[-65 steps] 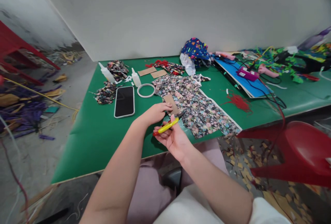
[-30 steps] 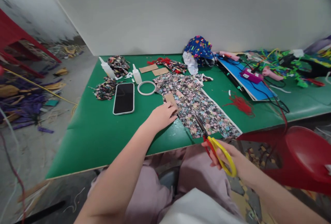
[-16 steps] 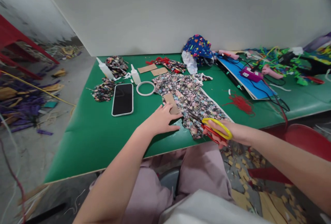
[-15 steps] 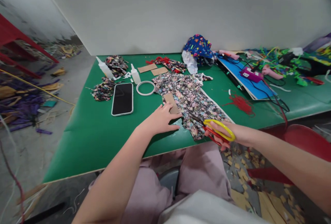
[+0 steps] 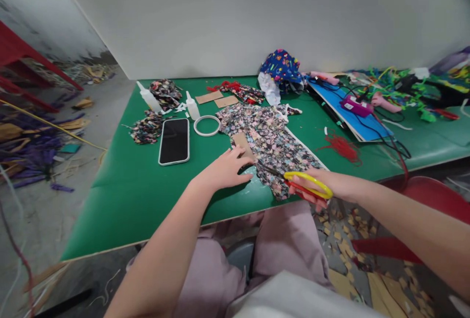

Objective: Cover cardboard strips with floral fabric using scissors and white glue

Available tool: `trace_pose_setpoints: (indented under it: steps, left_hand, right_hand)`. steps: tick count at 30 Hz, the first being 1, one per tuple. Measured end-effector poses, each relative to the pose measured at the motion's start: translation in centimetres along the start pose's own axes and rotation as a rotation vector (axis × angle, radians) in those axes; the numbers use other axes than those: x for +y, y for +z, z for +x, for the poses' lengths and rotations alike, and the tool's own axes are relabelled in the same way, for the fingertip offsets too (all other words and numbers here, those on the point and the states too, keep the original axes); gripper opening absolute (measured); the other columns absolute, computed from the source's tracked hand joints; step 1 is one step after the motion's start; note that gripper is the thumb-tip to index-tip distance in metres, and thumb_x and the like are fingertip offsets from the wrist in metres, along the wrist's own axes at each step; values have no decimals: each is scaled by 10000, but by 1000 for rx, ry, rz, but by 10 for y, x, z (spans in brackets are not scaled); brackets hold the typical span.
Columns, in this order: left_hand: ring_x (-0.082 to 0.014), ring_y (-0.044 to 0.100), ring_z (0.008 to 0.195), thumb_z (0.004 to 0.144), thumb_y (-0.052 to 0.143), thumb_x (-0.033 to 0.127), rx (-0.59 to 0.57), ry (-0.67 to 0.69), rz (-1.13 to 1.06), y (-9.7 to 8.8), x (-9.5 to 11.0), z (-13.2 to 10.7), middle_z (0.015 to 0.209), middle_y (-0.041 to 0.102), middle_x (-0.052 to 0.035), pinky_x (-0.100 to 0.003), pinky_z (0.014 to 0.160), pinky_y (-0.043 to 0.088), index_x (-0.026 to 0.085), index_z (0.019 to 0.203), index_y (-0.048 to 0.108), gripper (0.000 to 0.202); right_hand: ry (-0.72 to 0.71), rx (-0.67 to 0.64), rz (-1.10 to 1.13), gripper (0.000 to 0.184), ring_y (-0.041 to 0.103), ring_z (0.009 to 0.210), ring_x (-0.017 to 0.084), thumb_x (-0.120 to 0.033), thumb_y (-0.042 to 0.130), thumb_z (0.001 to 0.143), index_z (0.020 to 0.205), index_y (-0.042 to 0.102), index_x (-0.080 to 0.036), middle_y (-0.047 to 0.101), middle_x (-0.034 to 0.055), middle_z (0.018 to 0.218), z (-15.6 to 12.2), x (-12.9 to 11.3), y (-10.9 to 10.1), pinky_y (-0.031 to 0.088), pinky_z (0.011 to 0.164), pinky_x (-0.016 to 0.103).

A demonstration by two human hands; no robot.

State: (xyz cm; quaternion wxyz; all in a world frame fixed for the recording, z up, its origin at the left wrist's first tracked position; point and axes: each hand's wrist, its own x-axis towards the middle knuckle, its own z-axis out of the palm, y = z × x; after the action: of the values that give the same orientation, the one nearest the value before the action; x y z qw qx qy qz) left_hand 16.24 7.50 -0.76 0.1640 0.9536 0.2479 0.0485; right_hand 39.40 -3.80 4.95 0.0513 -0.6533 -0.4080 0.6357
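Observation:
A dark floral cloth (image 5: 273, 137) lies spread on the green table, with a small brown cardboard strip (image 5: 242, 145) on its left part. My left hand (image 5: 225, 167) rests on the lower end of that strip, fingers spread and pressing it down. Scissors (image 5: 308, 183) with one yellow and one red handle are gripped in my right hand (image 5: 319, 191). Their dark blades point left, at the cloth's edge close to the cardboard. The handles look close together; the blade tips are hard to make out.
Left of the cloth are a phone (image 5: 175, 142), a white ring (image 5: 206, 125) and two glue bottles (image 5: 192, 106). Cardboard pieces (image 5: 209, 97) and a blue patterned cloth (image 5: 282, 68) sit behind. Red thread (image 5: 343, 147) and a blue folder (image 5: 352, 112) with cables lie right.
The scissors have moved slightly left along the cloth and their handles have come closer together. My left thumb and fingers have drawn in a little on the cardboard.

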Motion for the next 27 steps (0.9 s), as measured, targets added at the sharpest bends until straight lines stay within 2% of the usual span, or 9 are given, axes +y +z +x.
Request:
trace_pose_setpoints:
  steps: [3,8,11,15,20,27]
  left_hand:
    - [-262,388,1160,815,435,457,6,9,3,0,-1,0,1225,418,-104,-375,951,325,247,1117,528,380]
    - [-262,416,1123,811,440,462,13,7,15,0,1,1,1204,429,-99,-376,923,346,251,1116,525,381]
    - [-252,438,1088,810,444,452,20,8,4,-2,2,2,1174,447,-85,-366,903,357,259,1121,510,373]
    - [-230,471,1014,807,448,424,37,11,-42,-4,2,2,1089,494,-68,-334,854,382,223,1110,472,365]
    - [-227,502,910,793,466,371,35,-63,-55,-4,0,2,1006,524,-76,-305,729,412,167,1084,423,358]
    - [-215,501,886,803,456,326,41,-36,-20,-3,0,4,978,520,-73,-296,722,405,166,1031,451,278]
  right_hand:
    - [59,-28,-64,511,417,282,60,-634,442,716,814,553,-145,460,-55,418,-6,10,-5,350,320,181]
    - [112,-21,-66,404,407,300,52,-545,501,725,831,555,-159,444,-58,439,-18,29,-29,329,313,167]
    - [31,-54,-33,425,421,330,49,-548,515,718,859,570,-151,453,-50,473,-25,27,-36,369,355,175]
    - [-157,-81,169,565,406,358,48,-645,406,737,950,568,-148,446,-51,499,-22,10,-17,456,458,228]
    - [-60,-136,349,538,411,373,58,-629,371,768,913,556,-145,462,-46,494,-3,-3,14,497,554,283]
    - [2,-118,373,530,430,368,64,-619,344,784,934,535,-148,471,-51,507,-7,9,13,497,590,306]
